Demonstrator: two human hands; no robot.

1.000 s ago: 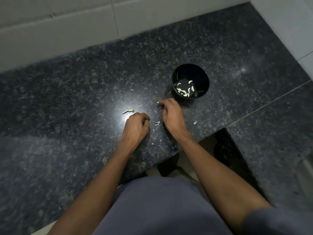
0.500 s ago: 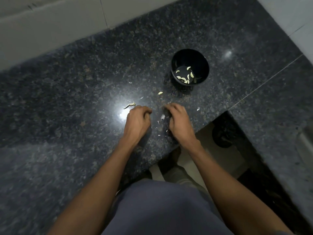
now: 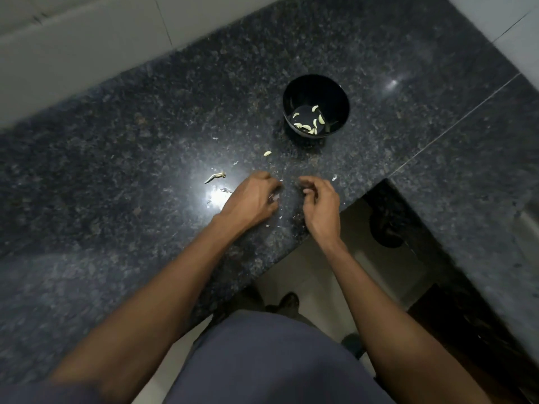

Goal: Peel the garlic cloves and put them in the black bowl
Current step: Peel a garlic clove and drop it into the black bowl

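The black bowl [image 3: 344, 112] stands on the dark granite counter [image 3: 116, 170] and holds several peeled garlic cloves [image 3: 313, 123]. One peeled clove [image 3: 267, 153] lies on the counter between the bowl and my hands. My left hand [image 3: 250, 199] sits on the counter with its fingers curled round a small whitish piece of garlic [image 3: 274, 196]. My right hand [image 3: 320, 202] hovers just right of it, fingers curled, with nothing visible in them. The two hands are a few centimetres apart.
A dry garlic stem [image 3: 215, 177] and scattered skin flakes [image 3: 334, 178] lie around my hands. The counter's front edge [image 3: 291, 246] runs just under my wrists, beside a cut-out corner [image 3: 379, 214] that drops to the floor. Tiled walls close off the back and right.
My right hand let go of a peeled clove on the counter near the bowl and drew back toward my left hand. The left hand stayed in place, still curled.
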